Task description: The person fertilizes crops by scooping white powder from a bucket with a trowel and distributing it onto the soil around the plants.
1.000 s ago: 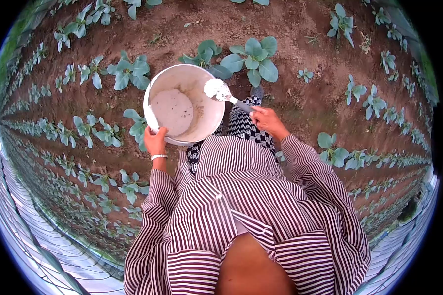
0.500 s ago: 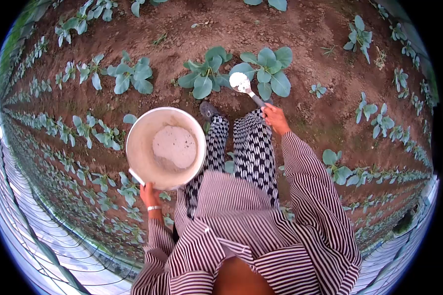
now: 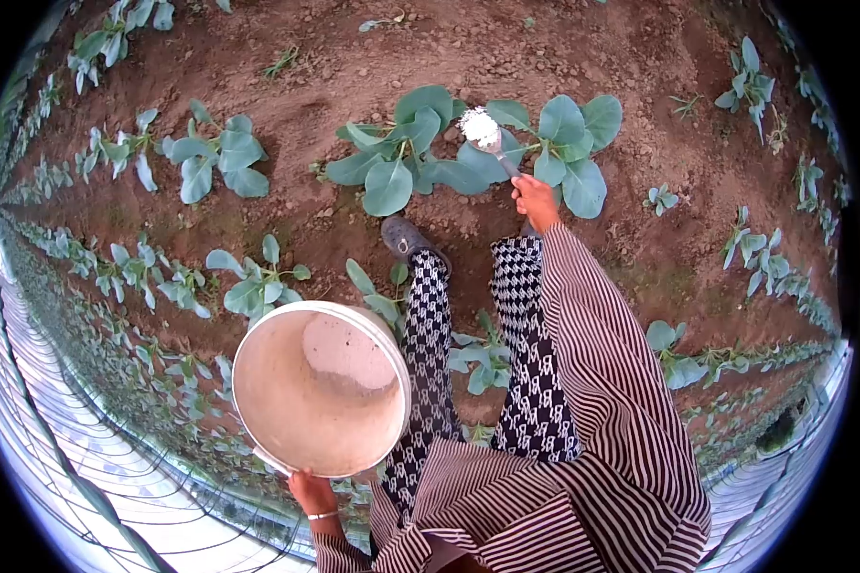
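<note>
A heaped spoon [image 3: 509, 166] of white powder [image 3: 478, 125] hangs over leafy plants in a planted field, with nothing to shield the load, as a person grasps its handle in the right hand [image 3: 535, 201], well out from the body. A turn of the wrist or a brush against a leaf could tip the loose mound, spilling it onto the right-hand plant [image 3: 583, 181] or the left-hand plant [image 3: 397, 153], whose broad leaves spread below and beside the spoon and hide part of the soil [image 3: 430, 48] between them

The left hand [image 3: 312, 492] has its grip closed at the near rim of a pale bucket [image 3: 291, 411], though the fingers are partly hidden. The bucket leans, its paler contents [image 3: 339, 349] lying toward the far side; held at one edge, it could swing or tip further if that grip slackened, sending the contents out. It hangs beside the patterned trousers [image 3: 430, 353], where a knock from the leg could jolt it

Underfoot, space is tight: a dark shoe [image 3: 403, 237] stands just behind the left-hand plant, and a smaller plant [image 3: 483, 358] grows between the legs, so a careless step could crush leaves. Another young plant [image 3: 255, 289] sits just beyond the bucket's rim, in the way if the bucket were lowered forward. The loose striped sleeve [image 3: 602, 306] reaches close to the right hand, and rows of seedlings flank the scene on both sides
</note>
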`<control>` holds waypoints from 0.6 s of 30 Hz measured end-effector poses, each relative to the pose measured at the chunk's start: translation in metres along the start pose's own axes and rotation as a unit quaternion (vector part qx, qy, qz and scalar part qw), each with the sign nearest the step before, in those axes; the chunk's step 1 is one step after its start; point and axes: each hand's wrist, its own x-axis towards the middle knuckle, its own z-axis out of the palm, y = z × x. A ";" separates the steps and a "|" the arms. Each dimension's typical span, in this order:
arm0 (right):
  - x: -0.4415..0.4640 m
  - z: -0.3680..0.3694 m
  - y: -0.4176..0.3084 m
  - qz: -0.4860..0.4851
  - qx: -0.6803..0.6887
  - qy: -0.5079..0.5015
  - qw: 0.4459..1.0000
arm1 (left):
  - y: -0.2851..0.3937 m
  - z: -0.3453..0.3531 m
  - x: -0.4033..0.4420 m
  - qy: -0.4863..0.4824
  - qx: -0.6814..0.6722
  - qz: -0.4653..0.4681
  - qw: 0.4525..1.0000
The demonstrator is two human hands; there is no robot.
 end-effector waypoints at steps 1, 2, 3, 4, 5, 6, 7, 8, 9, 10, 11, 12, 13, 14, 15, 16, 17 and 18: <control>0.012 0.000 0.006 0.008 -0.008 0.007 1.000 | -0.004 -0.001 0.001 -0.005 0.000 0.001 1.000; 0.021 0.002 0.010 0.016 -0.016 0.013 1.000 | -0.007 -0.002 0.003 -0.013 -0.006 0.003 1.000; 0.028 0.004 0.015 0.023 -0.014 0.035 0.999 | -0.009 -0.002 0.006 -0.020 -0.011 0.005 1.000; 0.033 0.006 0.019 0.029 -0.014 0.039 0.999 | -0.010 -0.004 0.007 -0.027 -0.014 0.007 1.000; 0.037 0.007 0.023 0.036 -0.014 0.042 0.998 | -0.018 -0.024 0.012 -0.021 0.032 0.004 0.999; 0.042 0.008 0.025 0.042 -0.014 0.046 0.998 | -0.015 -0.011 0.011 0.003 0.013 0.003 1.000; 0.045 0.009 0.028 0.045 -0.015 0.056 0.997 | -0.009 0.012 0.006 0.029 -0.004 0.002 1.000; 0.048 0.011 0.029 0.048 -0.016 0.066 0.997 | -0.005 0.023 0.002 0.055 -0.022 0.001 0.998; 0.048 0.015 0.028 0.050 -0.017 0.074 0.996 | -0.006 0.019 0.002 0.057 -0.026 -0.001 0.998; 0.046 0.018 0.025 0.051 -0.053 0.083 0.994 | -0.010 0.013 0.002 0.059 -0.030 -0.003 0.998; 0.045 0.019 0.020 0.050 -0.089 0.092 0.991 | -0.014 0.008 0.003 0.061 -0.034 -0.004 0.998; 0.040 0.019 0.016 0.051 -0.124 0.102 0.986 | -0.016 0.004 0.004 0.032 -0.030 -0.005 0.999; 0.044 0.013 0.025 0.050 -0.178 0.102 0.977 | -0.016 -0.001 0.007 0.003 -0.024 -0.005 1.000; 0.049 0.007 0.034 0.047 -0.231 0.101 0.967 | -0.016 -0.005 0.008 -0.028 -0.020 -0.003 0.999; 0.042 0.007 0.029 0.047 -0.233 0.103 0.966 | -0.008 0.014 0.006 -0.021 -0.038 -0.002 0.999; 0.028 0.012 0.016 0.046 -0.236 0.106 0.965 | -0.004 0.020 0.007 0.004 -0.040 -0.008 0.999; 0.004 0.014 0.005 0.052 -0.191 0.110 0.974 | 0.000 0.021 0.008 0.029 -0.041 -0.015 0.999; -0.021 0.020 -0.009 0.058 -0.145 0.114 0.981 | 0.003 0.021 0.010 0.054 -0.042 -0.023 0.997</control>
